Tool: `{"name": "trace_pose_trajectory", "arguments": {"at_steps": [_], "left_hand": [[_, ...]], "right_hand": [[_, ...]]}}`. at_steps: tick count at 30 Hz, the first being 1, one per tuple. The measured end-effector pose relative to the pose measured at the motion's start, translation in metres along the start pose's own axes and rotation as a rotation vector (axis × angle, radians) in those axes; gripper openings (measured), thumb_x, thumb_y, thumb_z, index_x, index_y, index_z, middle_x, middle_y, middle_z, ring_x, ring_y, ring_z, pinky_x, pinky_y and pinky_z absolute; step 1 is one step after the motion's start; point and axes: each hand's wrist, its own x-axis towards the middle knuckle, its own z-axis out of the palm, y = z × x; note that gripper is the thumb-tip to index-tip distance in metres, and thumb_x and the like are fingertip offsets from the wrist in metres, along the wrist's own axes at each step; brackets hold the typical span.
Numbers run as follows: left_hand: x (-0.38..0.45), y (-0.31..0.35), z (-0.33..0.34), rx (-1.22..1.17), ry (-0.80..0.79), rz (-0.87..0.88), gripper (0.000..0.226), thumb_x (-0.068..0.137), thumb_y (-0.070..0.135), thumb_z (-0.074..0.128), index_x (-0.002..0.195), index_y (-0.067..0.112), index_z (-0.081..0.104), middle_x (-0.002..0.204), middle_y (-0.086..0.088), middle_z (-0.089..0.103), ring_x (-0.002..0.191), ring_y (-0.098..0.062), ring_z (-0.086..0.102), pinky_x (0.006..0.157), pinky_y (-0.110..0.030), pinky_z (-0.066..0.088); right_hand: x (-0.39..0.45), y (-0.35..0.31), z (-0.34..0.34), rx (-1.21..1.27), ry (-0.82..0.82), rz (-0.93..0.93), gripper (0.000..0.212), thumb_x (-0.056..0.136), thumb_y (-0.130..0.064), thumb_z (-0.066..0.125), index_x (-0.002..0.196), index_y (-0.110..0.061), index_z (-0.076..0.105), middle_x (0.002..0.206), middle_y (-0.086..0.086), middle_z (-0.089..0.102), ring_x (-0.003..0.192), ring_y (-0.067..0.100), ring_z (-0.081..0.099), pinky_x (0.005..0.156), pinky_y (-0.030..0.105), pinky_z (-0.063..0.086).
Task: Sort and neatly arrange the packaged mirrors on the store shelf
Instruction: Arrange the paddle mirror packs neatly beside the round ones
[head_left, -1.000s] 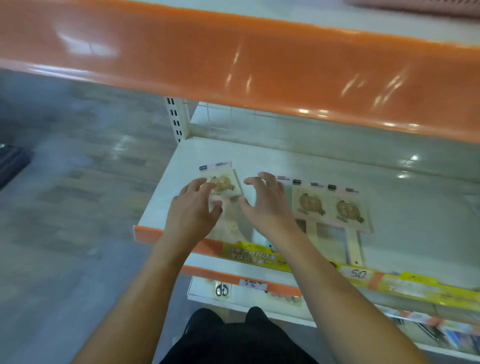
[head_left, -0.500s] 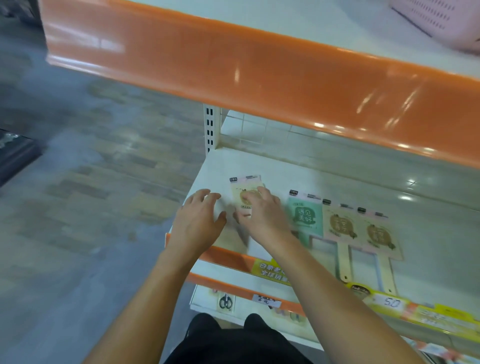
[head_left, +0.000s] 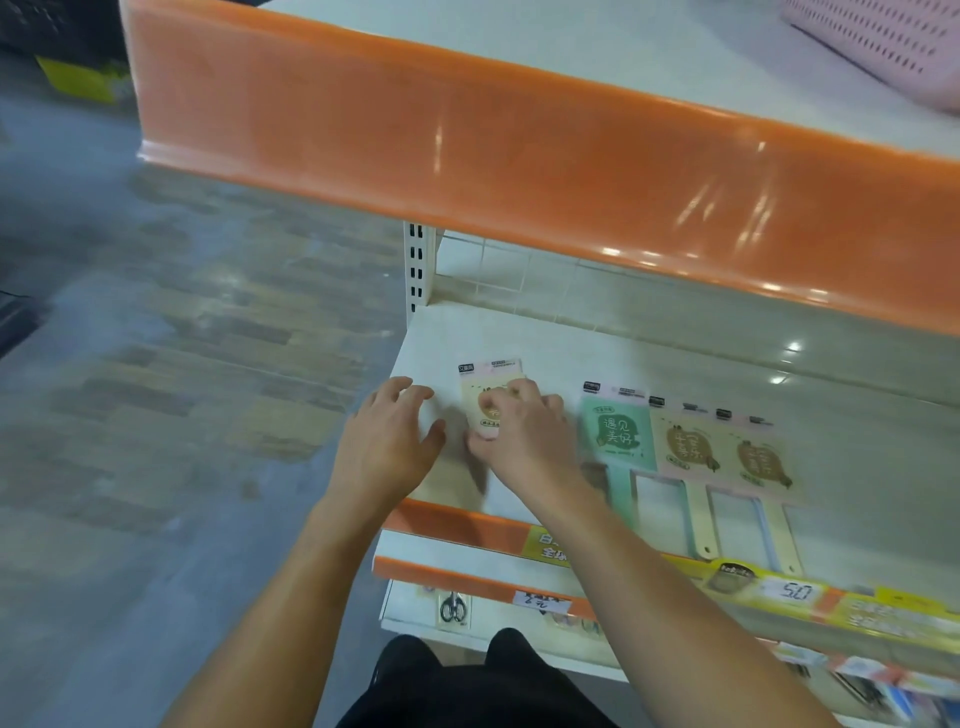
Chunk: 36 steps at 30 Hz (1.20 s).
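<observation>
A beige packaged mirror (head_left: 480, 397) lies flat at the left end of the white shelf (head_left: 857, 483). My right hand (head_left: 519, 436) presses on it, fingers curled over its face and covering most of it. My left hand (head_left: 387, 441) hovers just left of it with fingers spread, holding nothing. To the right lie a green packaged mirror (head_left: 616, 434) and two more beige ones (head_left: 691, 444) (head_left: 762, 462) in a row, their handles pointing toward the shelf's front edge.
A deep orange shelf front (head_left: 519, 156) overhangs close above. A pink basket (head_left: 893, 47) sits on the upper shelf. Yellow price strips (head_left: 795, 590) line the front edge. Lower shelves hold scissors (head_left: 453, 608) and small goods. Open floor (head_left: 156, 415) lies left.
The view has shifted so the shelf sits further right. My right hand slid onto the leftmost mirror, uncovering the green one beside it. My left hand let go and drew slightly left.
</observation>
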Motion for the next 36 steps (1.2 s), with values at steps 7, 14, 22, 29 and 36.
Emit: {"name": "trace_pose_trajectory", "arguments": {"at_steps": [7,14,22,29,36], "left_hand": [[-0.004,-0.001,0.001,-0.025,0.051,-0.067,0.038,0.090,0.036,0.056,0.123,0.018,0.057,0.134,-0.002,0.050,0.116,-0.026,0.053,0.090,-0.043,0.047],[0.001,0.035,0.012,-0.022,0.042,-0.002,0.038,0.089,0.032,0.058,0.122,0.014,0.058,0.133,-0.005,0.052,0.115,-0.028,0.055,0.089,-0.042,0.048],[0.014,0.119,0.045,-0.006,-0.041,0.166,0.038,0.091,0.036,0.053,0.124,0.018,0.057,0.132,-0.002,0.051,0.115,-0.024,0.055,0.090,-0.041,0.048],[0.017,0.170,0.076,0.011,-0.141,0.236,0.040,0.092,0.038,0.049,0.128,0.021,0.054,0.138,0.001,0.046,0.120,-0.021,0.051,0.098,-0.037,0.043],[0.017,0.186,0.091,0.021,-0.163,0.260,0.038,0.091,0.036,0.052,0.124,0.019,0.055,0.135,0.000,0.047,0.121,-0.020,0.049,0.096,-0.038,0.043]], "right_hand": [[-0.009,-0.002,-0.003,0.126,0.054,-0.015,0.040,0.077,-0.050,0.065,0.112,-0.029,0.064,0.125,-0.008,0.050,0.105,0.028,0.041,0.093,0.036,0.041],[-0.012,0.026,-0.035,0.204,0.132,0.035,0.038,0.076,-0.047,0.066,0.109,-0.028,0.064,0.121,-0.007,0.049,0.108,0.025,0.043,0.092,0.033,0.040],[-0.029,0.108,-0.075,0.215,0.158,0.221,0.035,0.081,-0.043,0.060,0.112,-0.027,0.062,0.127,-0.005,0.045,0.115,0.028,0.041,0.090,0.035,0.038],[-0.043,0.158,-0.089,0.184,0.175,0.344,0.039,0.084,-0.047,0.061,0.117,-0.026,0.060,0.130,-0.002,0.044,0.115,0.031,0.038,0.087,0.034,0.033],[-0.048,0.178,-0.082,0.155,0.156,0.366,0.042,0.083,-0.051,0.062,0.117,-0.028,0.059,0.131,-0.003,0.042,0.115,0.030,0.037,0.091,0.035,0.035]]}}
